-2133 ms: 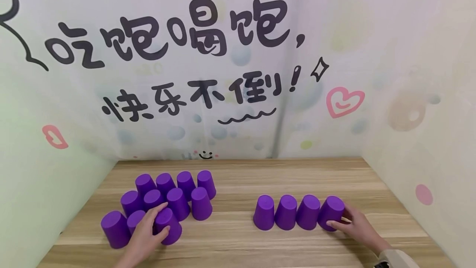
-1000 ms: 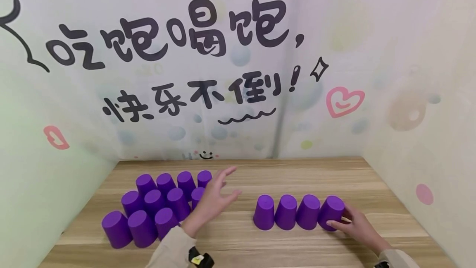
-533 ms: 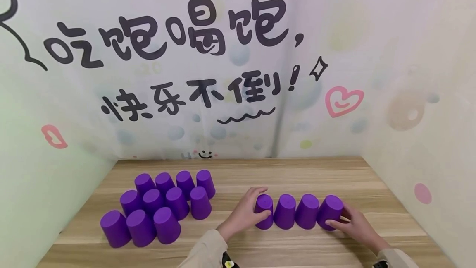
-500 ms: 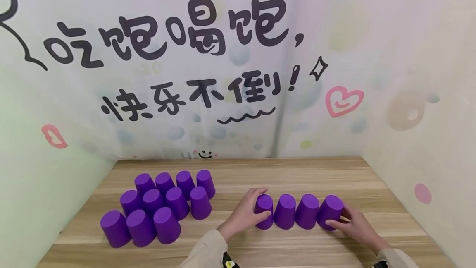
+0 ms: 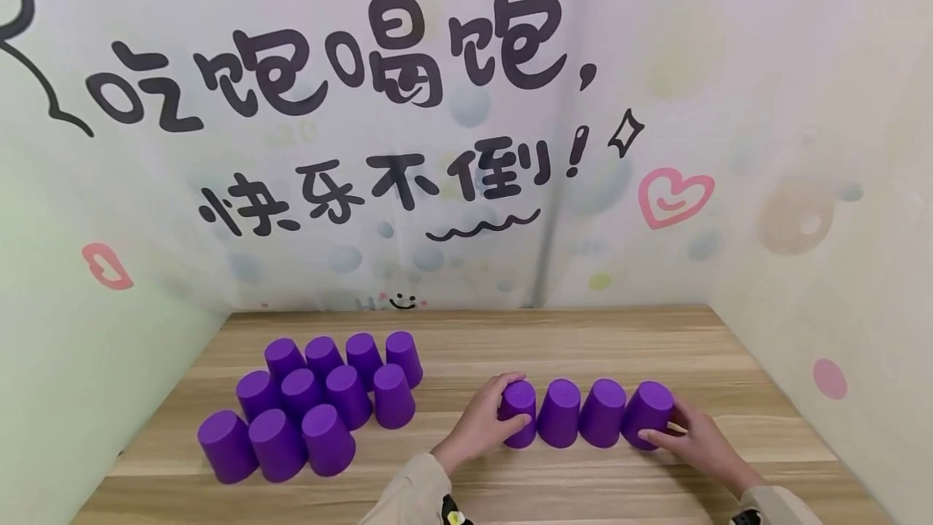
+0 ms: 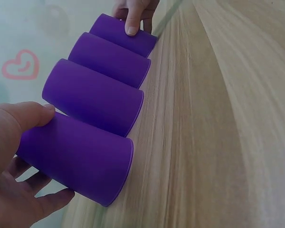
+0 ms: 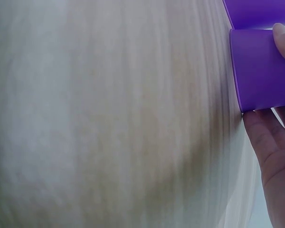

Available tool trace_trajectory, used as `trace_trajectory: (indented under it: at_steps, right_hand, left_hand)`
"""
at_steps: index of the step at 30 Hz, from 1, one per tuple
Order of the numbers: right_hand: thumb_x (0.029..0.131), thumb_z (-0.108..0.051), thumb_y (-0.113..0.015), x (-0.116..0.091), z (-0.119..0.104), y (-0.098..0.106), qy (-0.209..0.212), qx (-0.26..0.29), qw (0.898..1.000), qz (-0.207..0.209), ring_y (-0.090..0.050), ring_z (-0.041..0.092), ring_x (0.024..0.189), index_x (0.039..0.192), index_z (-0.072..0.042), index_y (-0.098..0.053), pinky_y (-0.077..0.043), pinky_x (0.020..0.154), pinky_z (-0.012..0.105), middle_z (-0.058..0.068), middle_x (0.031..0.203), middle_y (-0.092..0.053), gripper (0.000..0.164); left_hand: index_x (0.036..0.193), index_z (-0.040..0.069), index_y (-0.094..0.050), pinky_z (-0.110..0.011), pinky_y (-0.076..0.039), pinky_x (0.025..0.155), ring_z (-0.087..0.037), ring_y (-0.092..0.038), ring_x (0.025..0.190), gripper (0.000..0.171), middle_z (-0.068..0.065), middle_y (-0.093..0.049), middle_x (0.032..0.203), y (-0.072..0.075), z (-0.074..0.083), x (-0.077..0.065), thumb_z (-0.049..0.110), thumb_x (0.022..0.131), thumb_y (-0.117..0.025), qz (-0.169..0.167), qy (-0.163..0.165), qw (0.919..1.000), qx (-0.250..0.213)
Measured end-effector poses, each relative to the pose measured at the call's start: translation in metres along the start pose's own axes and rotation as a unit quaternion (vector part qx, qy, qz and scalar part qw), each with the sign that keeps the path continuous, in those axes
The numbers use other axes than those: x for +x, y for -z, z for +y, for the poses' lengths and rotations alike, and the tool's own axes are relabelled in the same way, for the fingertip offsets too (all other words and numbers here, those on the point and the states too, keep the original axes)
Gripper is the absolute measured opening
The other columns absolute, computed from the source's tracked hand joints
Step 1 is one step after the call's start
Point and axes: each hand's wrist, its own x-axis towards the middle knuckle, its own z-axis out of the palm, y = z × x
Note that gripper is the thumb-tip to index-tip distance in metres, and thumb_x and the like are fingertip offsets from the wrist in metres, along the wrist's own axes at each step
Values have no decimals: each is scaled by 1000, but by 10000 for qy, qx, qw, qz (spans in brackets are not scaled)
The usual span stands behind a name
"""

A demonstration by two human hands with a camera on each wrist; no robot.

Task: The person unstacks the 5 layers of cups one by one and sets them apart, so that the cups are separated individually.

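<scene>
Several purple cups stand upside down in a straight row on the right half of the table. At the row's left end my left hand [image 5: 481, 426] grips the end cup [image 5: 520, 411], thumb on the near side and fingers behind. My right hand [image 5: 703, 440] holds the cup at the right end [image 5: 647, 414] from its outer side. Two more cups, one left [image 5: 559, 414] and one right [image 5: 602, 414], stand between the held ones. The left wrist view shows the thumb lying against the left cup [image 6: 80, 156]. In the right wrist view, fingers and thumb flank the right cup [image 7: 261, 71].
On the left of the wooden table [image 5: 466, 476], more upside-down purple cups stand in three rows; a front one [image 5: 275, 446] is nearest. A printed white curtain [image 5: 466, 266] closes the back, with pale walls at both sides.
My left hand has left the front row of the left group, crossed to the right and taken hold of the right row's left end cup. My right hand has stayed on its cup.
</scene>
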Motion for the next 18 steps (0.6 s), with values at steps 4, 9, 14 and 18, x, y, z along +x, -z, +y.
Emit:
trace_trajectory:
  at_steps: [4, 9, 14, 18]
  right_hand:
    - [70, -6, -73, 0, 0, 0, 46, 11, 10000, 4, -55, -3, 84, 114, 8, -49, -52, 66, 23, 25, 98, -60, 52]
    - [70, -6, -73, 1, 0, -1, 72, 9, 10000, 9, -56, -2, 84, 113, 7, -49, -52, 66, 23, 24, 97, -60, 51]
    - [70, -6, -73, 1, 0, -1, 96, -63, 9999, 48, -56, -3, 83, 113, 7, -49, -52, 65, 23, 24, 96, -60, 51]
    - [70, -6, -73, 0, -1, 0, 92, -81, 9999, 49, -55, -3, 83, 113, 8, -49, -52, 65, 23, 24, 96, -60, 52]
  left_hand:
    - [126, 4, -43, -29, -46, 82, -25, -52, 101, 51, -11, -50, 116, 4, 3, -1, 12, 80, -65, -42, 15, 9999, -121]
    - [127, 4, -42, -28, -48, 79, -29, -54, 100, 52, -13, -49, 117, 17, 7, -5, 15, 81, -65, -127, 104, 9981, -598]
    - [127, 8, -43, -30, -49, 80, -30, -55, 99, 52, -13, -50, 118, 38, 8, -15, 18, 81, -65, -115, 191, 9972, -719]
    - [129, 9, -41, -33, -48, 81, -30, -55, 100, 54, -15, -49, 119, 56, 5, -28, 17, 82, -64, -171, 301, 9957, -862]
